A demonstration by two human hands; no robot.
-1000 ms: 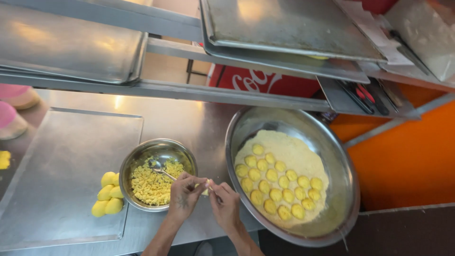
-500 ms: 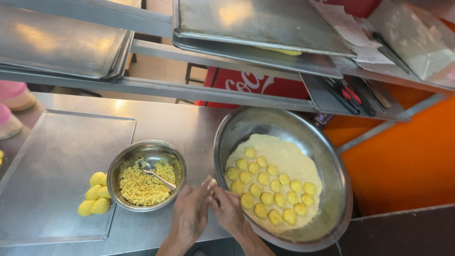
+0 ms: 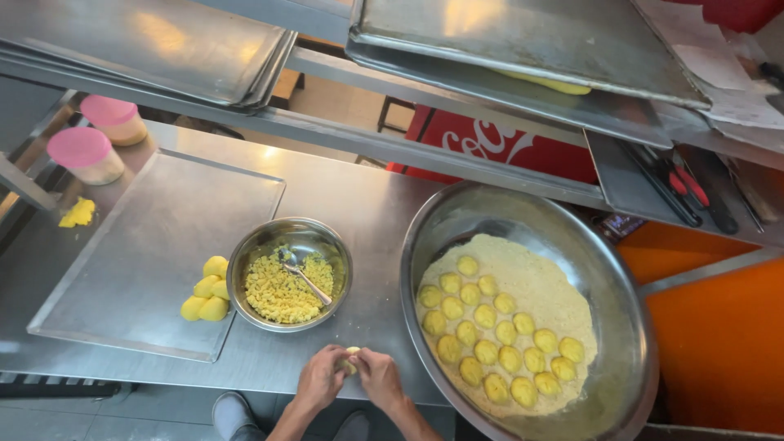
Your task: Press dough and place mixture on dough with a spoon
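My left hand (image 3: 320, 377) and my right hand (image 3: 379, 377) meet at the table's front edge, both pinched around one small pale yellow dough ball (image 3: 352, 359). Just above them sits a small steel bowl (image 3: 253, 249) of yellow crumbly filling (image 3: 278, 290) with a spoon (image 3: 304, 276) in it. To the right, a wide steel pan (image 3: 490, 212) holds a bed of pale flour with several flattened yellow dough pieces (image 3: 490, 343) laid in rows. Several shaped yellow dumplings (image 3: 207, 296) lie on a flat steel tray (image 3: 139, 245) to the left of the bowl.
Two pink-lidded tubs (image 3: 86, 151) stand at the far left, with a yellow scrap (image 3: 77, 212) beside them. Stacked steel trays (image 3: 163, 41) rest on the shelf above. A red panel (image 3: 506, 147) and an orange wall (image 3: 719, 343) lie beyond the table. A shoe (image 3: 233, 412) shows below.
My hands have drawn back from the bowl's rim toward the table's front edge, still working the dough ball. The view has shifted right and down a little.
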